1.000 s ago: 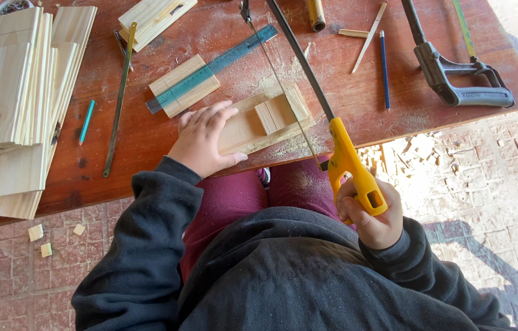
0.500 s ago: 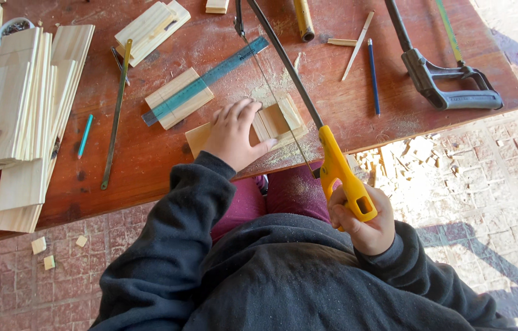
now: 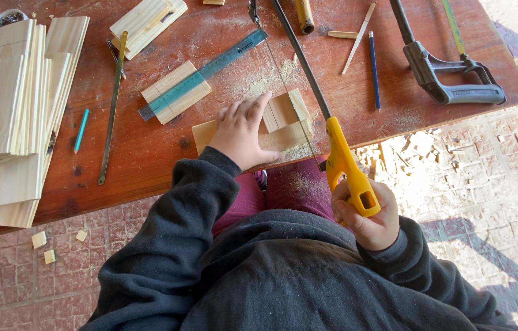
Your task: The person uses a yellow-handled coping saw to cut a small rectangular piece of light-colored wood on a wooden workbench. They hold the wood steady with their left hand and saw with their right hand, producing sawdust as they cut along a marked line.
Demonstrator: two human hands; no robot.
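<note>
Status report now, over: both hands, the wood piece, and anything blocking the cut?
Left hand flat on wood piece, pinning it at table edge. Right hand gripping yellow-handled saw, blade beside the piece. Nothing across the blade line.

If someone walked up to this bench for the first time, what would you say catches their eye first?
Probably the yellow-handled saw, gripped by the right hand at the table's near edge, its blade against the small wooden piece that the left hand presses down. Next, the stack of pale boards at the left, and the grey saw lying at the far right.
</note>
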